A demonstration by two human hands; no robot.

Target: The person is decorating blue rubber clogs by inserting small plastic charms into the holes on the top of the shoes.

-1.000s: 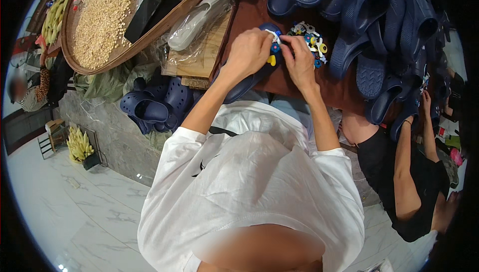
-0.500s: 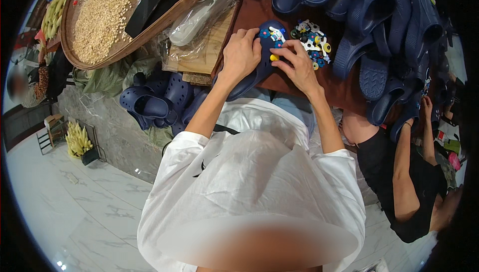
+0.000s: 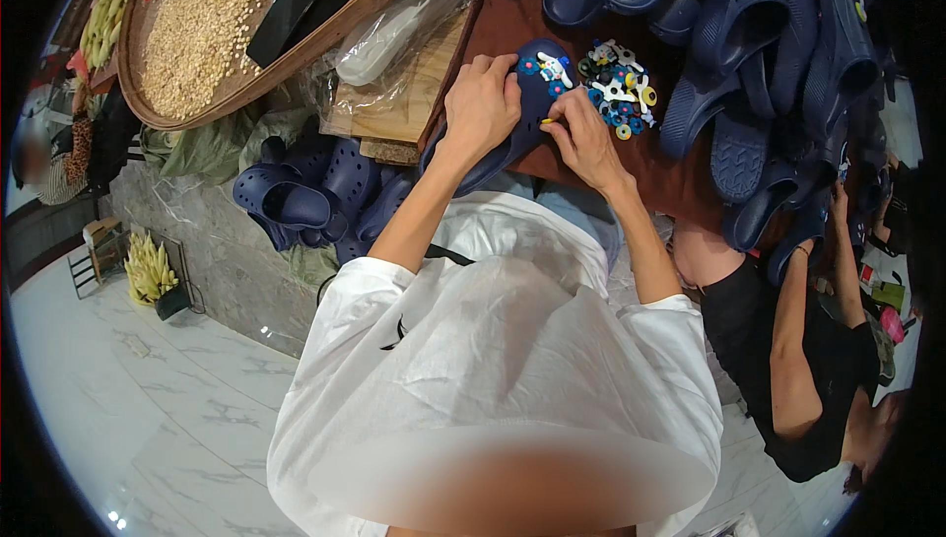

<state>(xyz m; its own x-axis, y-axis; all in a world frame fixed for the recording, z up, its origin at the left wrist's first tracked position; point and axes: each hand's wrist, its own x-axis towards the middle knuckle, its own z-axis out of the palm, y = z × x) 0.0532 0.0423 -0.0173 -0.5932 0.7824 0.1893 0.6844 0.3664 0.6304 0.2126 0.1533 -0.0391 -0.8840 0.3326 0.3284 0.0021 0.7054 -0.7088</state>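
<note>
Our left hand (image 3: 481,103) steadies a navy clog (image 3: 512,113) on the brown counter (image 3: 680,177); our right hand (image 3: 581,138) pinches a yellow charm (image 3: 545,121). We should press squarely into a hole.

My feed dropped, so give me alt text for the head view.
Both hands work on a navy clog on a brown table: left hand steadies it, right hand presses at its top. A pile of colourful charms lies beside it.

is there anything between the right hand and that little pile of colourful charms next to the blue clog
Nothing visible does. The right hand rests at the blue clog, which the left hand holds from above, and the pile of charms lies just beyond its fingers on the bare brown table.
</note>
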